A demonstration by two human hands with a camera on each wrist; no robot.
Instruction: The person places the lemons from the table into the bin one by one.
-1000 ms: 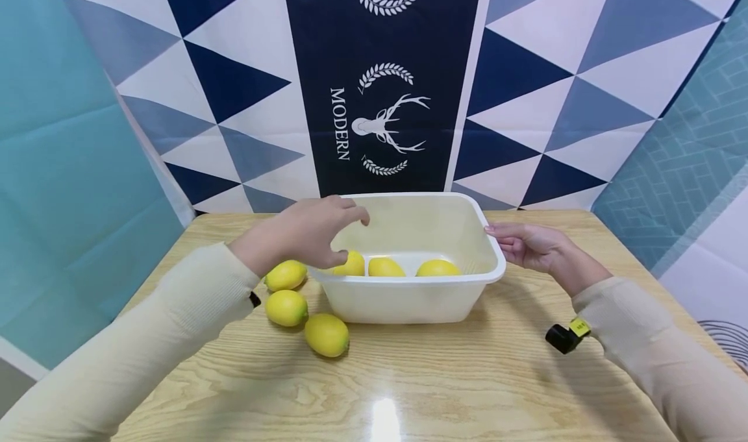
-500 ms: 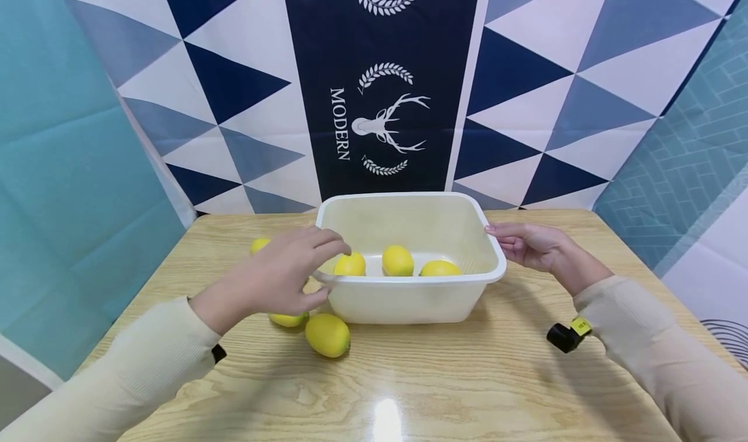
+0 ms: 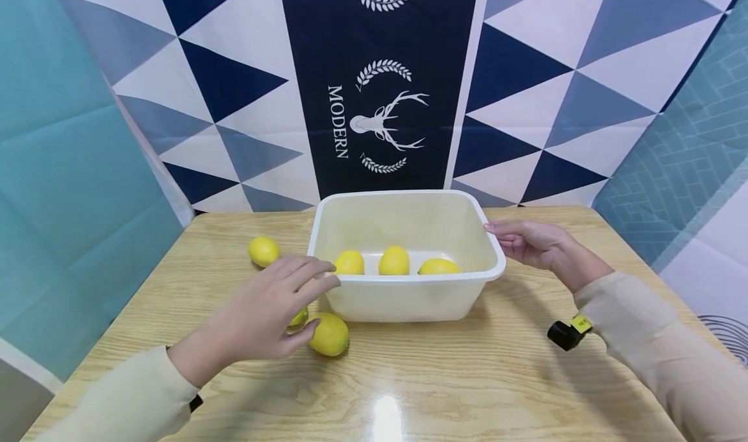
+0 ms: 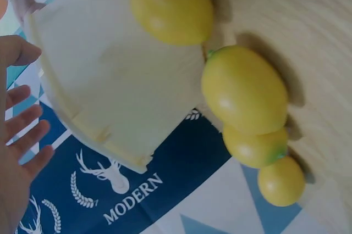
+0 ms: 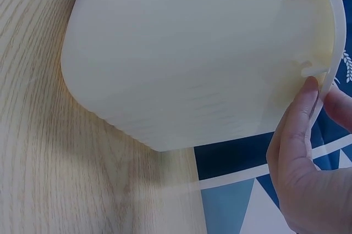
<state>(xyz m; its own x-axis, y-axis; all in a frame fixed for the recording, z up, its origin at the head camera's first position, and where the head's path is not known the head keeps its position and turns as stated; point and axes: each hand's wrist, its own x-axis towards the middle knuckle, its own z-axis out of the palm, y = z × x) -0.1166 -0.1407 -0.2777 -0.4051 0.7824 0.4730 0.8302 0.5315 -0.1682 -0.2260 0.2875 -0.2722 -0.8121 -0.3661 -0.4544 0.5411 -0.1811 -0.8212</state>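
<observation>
A white plastic tub (image 3: 403,299) stands at the back of the table with 3 lemons inside, the middle lemon (image 3: 395,261) among them. My right hand (image 3: 537,246) pinches its right rim, thumb on one side and fingers under the lip on the other, as the right wrist view shows. My left hand (image 3: 263,312) hovers left of the tub, fingers spread and loosely bent, holding nothing. Close by its thumb lies a lemon (image 3: 330,335) at the tub's front left corner. Another lemon (image 3: 299,317) is mostly hidden behind the fingers. In the left wrist view several lemons (image 4: 245,90) line up beside the tub.
A lemon (image 3: 264,252) lies farther back on the left of the wooden table (image 3: 467,383). Behind the tub hangs a patterned cloth (image 3: 386,104), close to the table's back edge. A teal cloth (image 3: 87,169) borders the left side.
My left hand has come out from over the tub, moving down and left toward the near lemons. The middle lemon inside has rolled a little. My right hand stays at the rim.
</observation>
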